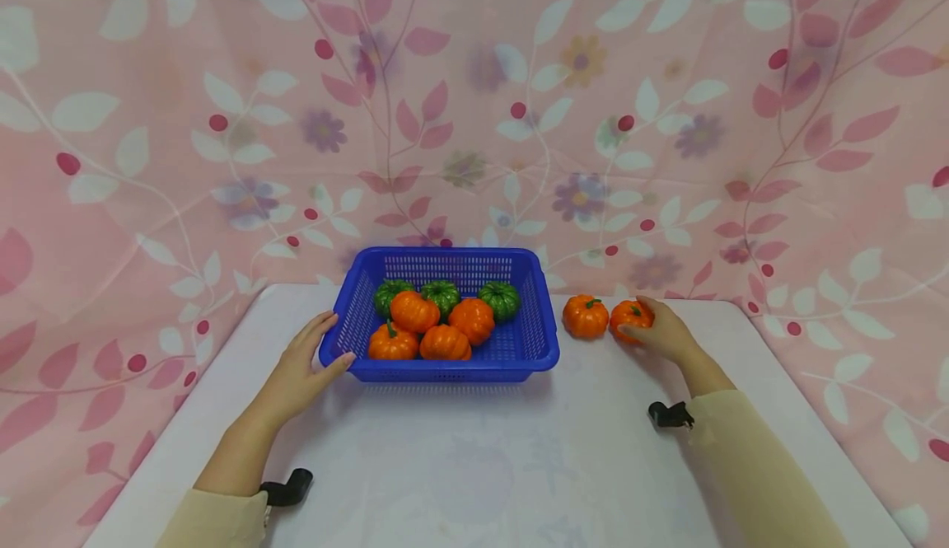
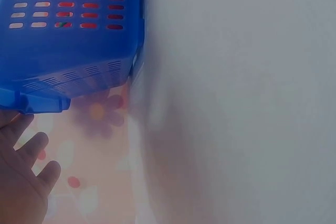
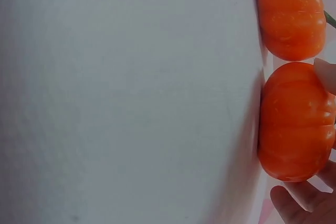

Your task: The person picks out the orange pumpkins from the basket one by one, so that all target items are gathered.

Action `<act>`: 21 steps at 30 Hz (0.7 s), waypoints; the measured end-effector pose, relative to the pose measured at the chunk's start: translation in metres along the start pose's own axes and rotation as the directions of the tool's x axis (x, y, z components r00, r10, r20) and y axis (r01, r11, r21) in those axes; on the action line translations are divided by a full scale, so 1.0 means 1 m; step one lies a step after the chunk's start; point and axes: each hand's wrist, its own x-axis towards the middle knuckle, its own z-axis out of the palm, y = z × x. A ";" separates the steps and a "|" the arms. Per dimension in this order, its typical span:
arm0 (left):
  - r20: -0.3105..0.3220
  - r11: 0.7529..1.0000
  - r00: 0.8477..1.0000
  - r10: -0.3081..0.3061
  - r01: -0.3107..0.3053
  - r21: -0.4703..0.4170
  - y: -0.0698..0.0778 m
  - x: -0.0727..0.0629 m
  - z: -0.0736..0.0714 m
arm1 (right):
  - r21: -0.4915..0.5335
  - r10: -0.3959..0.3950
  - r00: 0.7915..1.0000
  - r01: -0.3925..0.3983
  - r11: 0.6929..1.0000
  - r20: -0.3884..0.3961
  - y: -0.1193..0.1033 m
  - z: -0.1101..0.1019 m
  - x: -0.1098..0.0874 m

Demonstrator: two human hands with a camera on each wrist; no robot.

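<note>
Orange pumpkin (image 1: 628,315) gripped at 3 o'clock of blue basket (image 1: 437,366)

Right hand (image 1: 665,332): fingers curled around the orange pumpkin. A second pumpkin (image 1: 585,317) sits just beside it, at 9 o'clock. Left hand (image 1: 295,373): fingers extended and spread, touching the basket rim at 8 to 9 o'clock. Basket contents: four orange pumpkins (image 1: 415,311), with three green pumpkins (image 1: 499,302) towards 12 o'clock. The basket rests on the white bench (image 1: 474,457)

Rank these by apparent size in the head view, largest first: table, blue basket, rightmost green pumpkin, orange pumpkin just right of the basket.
1. Table
2. Blue basket
3. Rightmost green pumpkin and orange pumpkin: too alike in size to rank.
</note>
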 end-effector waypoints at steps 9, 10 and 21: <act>-0.015 1.000 1.000 0.023 -0.024 -0.014 -0.001 0.001 0.001 | -0.024 -0.120 0.987 0.118 0.993 -0.103 -0.025 -0.014 -0.017; -0.018 0.999 0.999 0.026 -0.027 -0.017 -0.001 0.001 0.002 | -0.015 -0.131 0.983 0.131 0.991 -0.125 -0.029 -0.015 -0.020; -0.024 0.999 1.000 0.009 -0.010 -0.035 -0.003 0.002 0.002 | 0.115 -0.212 0.918 0.264 0.958 -0.336 -0.072 -0.008 -0.043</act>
